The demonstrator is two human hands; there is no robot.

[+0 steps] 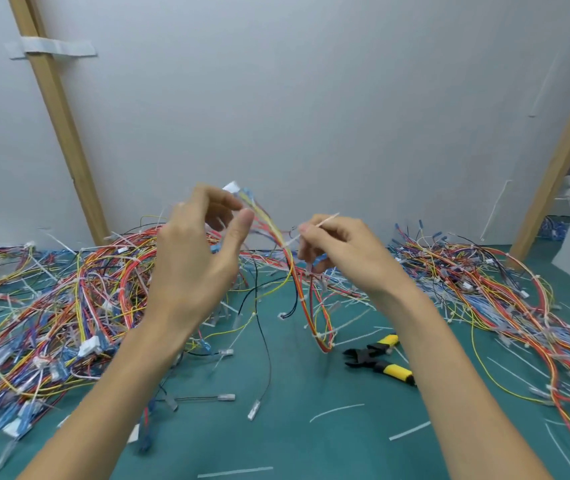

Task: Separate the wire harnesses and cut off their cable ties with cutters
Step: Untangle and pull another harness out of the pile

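A tangle [68, 306] of uncut wire harnesses fills the left of the green worktop [311, 445]. At centre, the left hand [193, 265] holds up one harness [287, 258] by its top end with curled fingertips. The right hand [342, 254] pinches a white cable tie [321, 223] beside it, seemingly pulling it free. The cutters [377, 362] lie ungripped at lower right of centre, with another heap [501, 289] at far right. Next, probably drop the tie and take up the cutters.
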